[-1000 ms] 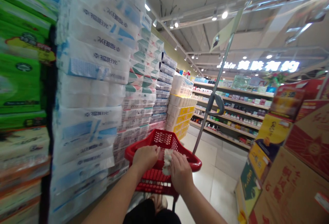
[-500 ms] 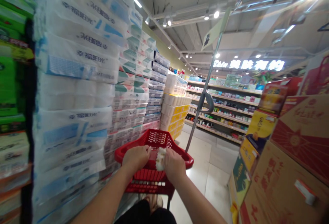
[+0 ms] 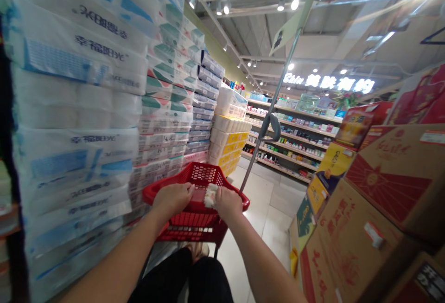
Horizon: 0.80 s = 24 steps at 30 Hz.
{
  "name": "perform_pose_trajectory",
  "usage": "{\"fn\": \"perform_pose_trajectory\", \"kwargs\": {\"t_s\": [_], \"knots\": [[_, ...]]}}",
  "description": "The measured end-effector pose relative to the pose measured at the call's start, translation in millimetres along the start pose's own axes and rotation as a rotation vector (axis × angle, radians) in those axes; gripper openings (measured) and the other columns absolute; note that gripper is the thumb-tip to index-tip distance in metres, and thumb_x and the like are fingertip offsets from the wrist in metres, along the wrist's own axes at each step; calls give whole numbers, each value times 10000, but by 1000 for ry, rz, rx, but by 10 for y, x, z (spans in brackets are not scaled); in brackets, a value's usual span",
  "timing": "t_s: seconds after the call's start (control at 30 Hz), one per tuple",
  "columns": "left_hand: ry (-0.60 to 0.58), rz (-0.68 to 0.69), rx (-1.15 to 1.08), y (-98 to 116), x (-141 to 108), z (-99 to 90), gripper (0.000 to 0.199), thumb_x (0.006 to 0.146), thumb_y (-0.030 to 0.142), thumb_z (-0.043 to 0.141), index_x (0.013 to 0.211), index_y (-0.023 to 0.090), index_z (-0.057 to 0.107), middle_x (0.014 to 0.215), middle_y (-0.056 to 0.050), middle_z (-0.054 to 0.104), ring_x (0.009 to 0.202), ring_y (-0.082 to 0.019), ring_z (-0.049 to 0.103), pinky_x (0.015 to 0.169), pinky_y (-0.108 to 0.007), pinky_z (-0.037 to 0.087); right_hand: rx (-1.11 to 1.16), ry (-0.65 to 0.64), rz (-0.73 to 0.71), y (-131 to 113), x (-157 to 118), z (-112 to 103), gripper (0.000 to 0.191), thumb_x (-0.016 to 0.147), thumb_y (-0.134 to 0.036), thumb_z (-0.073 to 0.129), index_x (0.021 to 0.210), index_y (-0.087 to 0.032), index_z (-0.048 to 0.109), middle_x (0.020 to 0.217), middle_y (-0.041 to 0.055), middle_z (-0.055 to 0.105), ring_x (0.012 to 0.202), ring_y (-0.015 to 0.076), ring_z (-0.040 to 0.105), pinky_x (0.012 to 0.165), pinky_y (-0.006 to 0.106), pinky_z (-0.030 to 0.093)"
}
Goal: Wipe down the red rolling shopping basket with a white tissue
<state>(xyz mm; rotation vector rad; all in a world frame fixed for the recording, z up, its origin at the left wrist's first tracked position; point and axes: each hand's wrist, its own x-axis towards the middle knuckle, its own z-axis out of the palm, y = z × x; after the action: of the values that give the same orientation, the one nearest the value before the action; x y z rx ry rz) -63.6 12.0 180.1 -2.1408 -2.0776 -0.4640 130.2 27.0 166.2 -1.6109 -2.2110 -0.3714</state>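
Note:
A red plastic shopping cart (image 3: 198, 222) with a perforated basket is right in front of me. My left hand (image 3: 174, 199) is closed over the near rim, on its left side. On the right side of the same rim, my right hand (image 3: 229, 204) is closed too. A small white, ruffled, soft-looking thing (image 3: 210, 196) sticks out at its thumb side; I cannot tell its kind. A grey pole (image 3: 253, 157) with a curved grip and a pale sign rises from the cart's right side. The fingertips of both hands are largely hidden.
Tall stacks of wrapped toilet paper (image 3: 83, 108) and tissue packs (image 3: 167, 108) line the left side, close to the cart. Cardboard boxes (image 3: 351, 242) are piled on the right. Pale tiled floor (image 3: 260, 201) runs between them towards stocked shelves (image 3: 295, 140).
The stacks on the left have come closer and slid left, and more of the right-hand boxes shows. Both hands keep their places on the cart.

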Motion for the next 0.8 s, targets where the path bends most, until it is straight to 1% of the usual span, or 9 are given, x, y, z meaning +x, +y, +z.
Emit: {"fn": "perform_pose_trajectory", "kwargs": {"t_s": [0.1,0.17,0.23,0.33,0.4,0.5,0.63,0.7,0.8], "knots": [[-4,-7,0,8,-20,-20,556,930,487,190,1029,225,671,963,-117,733,910,-291,678,765,-399,473,44,243,-57,0,-296,155,374,1002,-267,323,1251,-164,584,1066,129,678,981,221,638,893,372,461],[-18,-19,-5,24,-30,-24,563,926,502,193,1046,234,673,992,-113,729,931,-282,671,783,-389,467,48,291,-116,18,-398,176,388,999,-257,329,1305,-152,544,1154,144,649,1081,231,595,977,394,408],[-26,-33,-10,47,-39,-22,557,922,511,207,1056,235,672,1009,-106,727,953,-269,664,802,-374,459,47,212,-83,37,-368,114,378,999,-256,329,1267,-144,570,1106,140,664,1038,223,613,954,370,417],[-29,-40,0,81,-55,-19,551,921,515,218,1064,232,669,1004,-100,727,963,-260,659,810,-359,452,33,-37,86,48,-183,-39,401,1009,-292,291,1013,-136,660,919,122,692,864,211,664,794,320,473],[-22,-37,12,91,-66,-18,558,924,511,208,1062,228,668,990,-102,728,956,-259,661,805,-356,451,28,-113,139,44,-107,-85,438,1011,-323,274,928,-135,660,868,121,689,804,222,670,731,325,481],[-10,-25,26,76,-65,-14,575,925,504,186,1047,220,670,979,-111,730,933,-268,667,790,-363,455,43,25,113,43,-190,9,423,1008,-318,281,951,-134,658,880,122,681,829,229,657,778,353,473],[9,24,33,28,-14,22,574,920,483,172,1019,214,669,971,-120,728,899,-299,671,753,-389,460,37,306,-55,105,-391,199,366,989,-283,341,1233,-145,576,1078,135,658,1018,246,601,960,428,400],[-7,26,0,10,22,49,560,914,493,193,991,215,673,962,-121,729,889,-298,671,757,-390,459,34,281,-49,132,-366,176,341,982,-275,355,1169,-147,610,1027,125,672,977,233,615,927,402,422],[-26,6,-103,-2,56,75,521,896,510,250,997,215,667,985,-123,726,917,-294,661,794,-391,451,31,82,92,119,-191,12,374,982,-291,330,904,-148,666,871,107,691,813,224,654,776,359,475]]}}
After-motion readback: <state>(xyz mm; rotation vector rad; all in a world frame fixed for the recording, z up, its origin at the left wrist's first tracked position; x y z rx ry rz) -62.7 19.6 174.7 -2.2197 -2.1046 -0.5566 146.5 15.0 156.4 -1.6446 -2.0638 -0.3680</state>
